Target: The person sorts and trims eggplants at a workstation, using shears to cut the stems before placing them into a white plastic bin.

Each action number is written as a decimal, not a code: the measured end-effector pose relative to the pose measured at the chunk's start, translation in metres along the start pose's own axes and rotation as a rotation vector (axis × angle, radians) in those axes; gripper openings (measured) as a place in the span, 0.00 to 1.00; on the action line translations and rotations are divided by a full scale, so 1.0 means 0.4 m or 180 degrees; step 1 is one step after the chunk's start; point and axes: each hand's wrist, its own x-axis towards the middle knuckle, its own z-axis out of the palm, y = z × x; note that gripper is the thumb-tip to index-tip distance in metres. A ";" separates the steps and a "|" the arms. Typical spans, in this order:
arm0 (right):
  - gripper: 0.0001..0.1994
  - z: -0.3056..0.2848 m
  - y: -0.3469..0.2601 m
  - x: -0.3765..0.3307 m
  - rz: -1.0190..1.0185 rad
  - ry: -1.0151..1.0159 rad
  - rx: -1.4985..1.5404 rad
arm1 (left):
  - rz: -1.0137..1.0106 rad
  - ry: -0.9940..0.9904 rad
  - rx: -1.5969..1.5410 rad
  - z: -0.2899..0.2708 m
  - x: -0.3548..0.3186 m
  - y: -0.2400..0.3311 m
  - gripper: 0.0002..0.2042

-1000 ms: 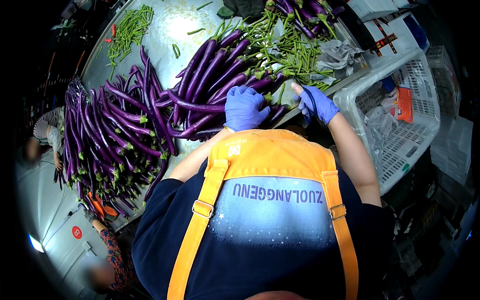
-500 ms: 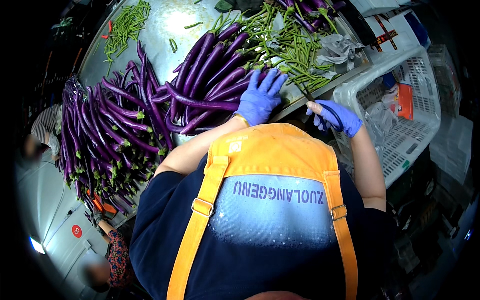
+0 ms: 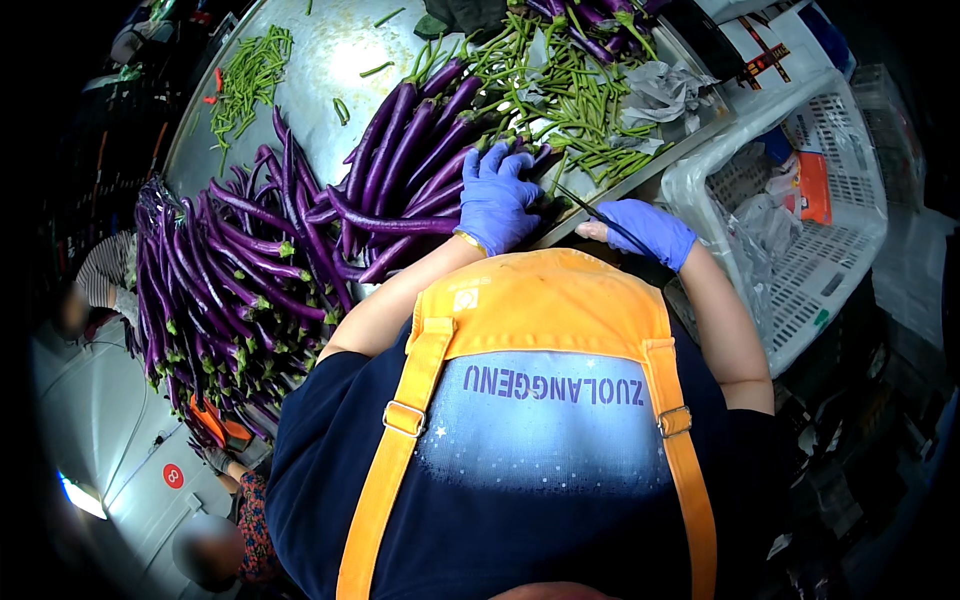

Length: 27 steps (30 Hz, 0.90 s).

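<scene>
Long purple eggplants [image 3: 400,190] lie piled on the metal surface [image 3: 320,60], long axes running away up-right. Left hand [image 3: 495,200] is nearer, fingers spread flat on their near ends. Right hand [image 3: 645,230] grips a thin knife [image 3: 590,208] at the surface edge. Green beans [image 3: 570,90] beyond; white crate [image 3: 830,200] to the right.

Green beans [image 3: 560,90] litter the metal table [image 3: 330,60]; a white plastic crate [image 3: 830,230] stands alongside.
</scene>
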 end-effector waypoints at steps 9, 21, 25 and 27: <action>0.28 -0.011 -0.011 0.051 0.0068 -0.0208 -0.0479 | 0.0122 0.0164 -0.0079 0.000 -0.027 -0.004 0.20; 0.33 -0.090 -0.064 0.202 0.1180 -0.0422 0.1817 | -0.0142 0.0590 0.0232 -0.178 0.064 -0.232 0.18; 0.36 -0.105 -0.047 0.288 0.1173 -0.0541 0.1637 | -0.0466 0.0389 0.0272 -0.149 0.029 -0.195 0.21; 0.37 -0.104 -0.020 0.319 0.1138 -0.0573 0.1441 | -0.0483 0.0479 0.0107 -0.146 0.023 -0.203 0.20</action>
